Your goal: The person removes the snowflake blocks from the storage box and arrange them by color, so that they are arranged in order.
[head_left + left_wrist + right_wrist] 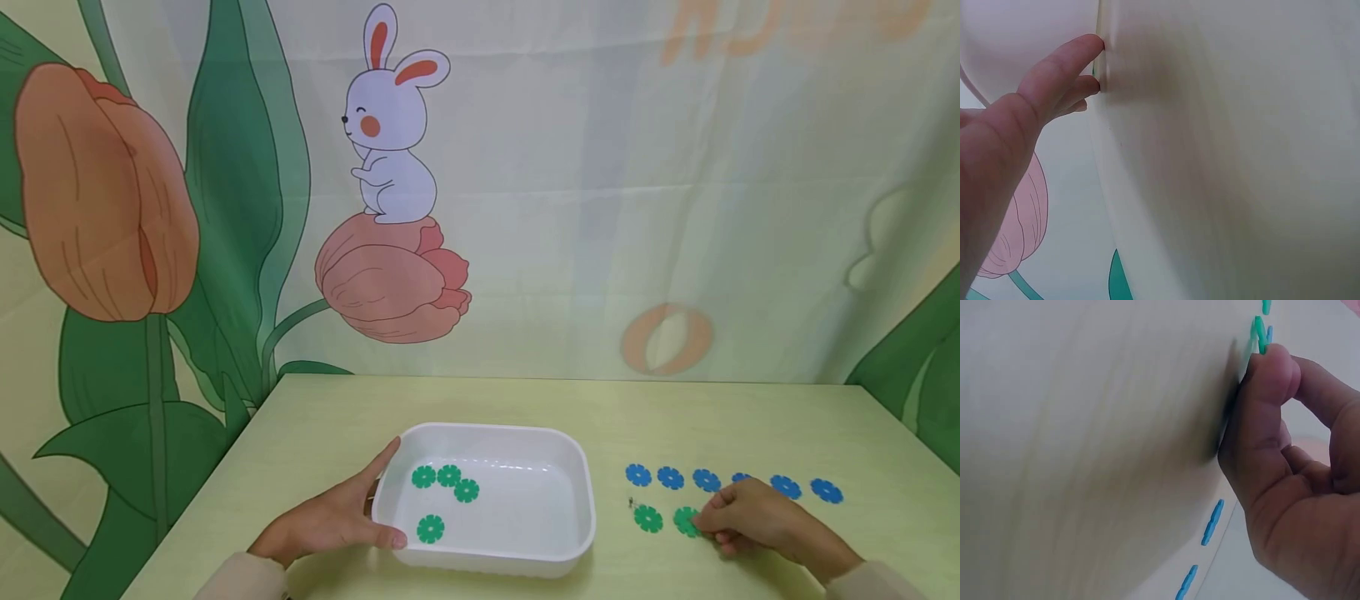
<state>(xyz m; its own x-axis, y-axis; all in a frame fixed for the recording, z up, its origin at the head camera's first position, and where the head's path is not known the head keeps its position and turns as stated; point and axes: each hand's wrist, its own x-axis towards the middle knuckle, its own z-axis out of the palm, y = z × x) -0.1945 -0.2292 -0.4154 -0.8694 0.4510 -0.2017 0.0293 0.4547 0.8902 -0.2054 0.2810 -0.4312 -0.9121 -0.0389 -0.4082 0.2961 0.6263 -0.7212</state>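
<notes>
A white plastic tray [517,521] stands on the table with several green flower-shaped discs [431,528] lying inside on its left side. My left hand [337,512] holds the tray's left end, index finger at the far corner and thumb at the near rim. In the left wrist view, its other fingertips [1091,84] reach the tabletop. To the right of the tray, my right hand [765,521] pinches the edge of a green flower-shaped disc [686,522], seen tilted in the right wrist view. Another green disc [648,518] lies just left of it.
Behind the right hand lies a row of several blue flower-shaped discs [707,480], one partly covered by the fingers. A small dark speck [632,502] sits near the left green disc. A printed cloth [525,208] hangs behind the pale table [322,408].
</notes>
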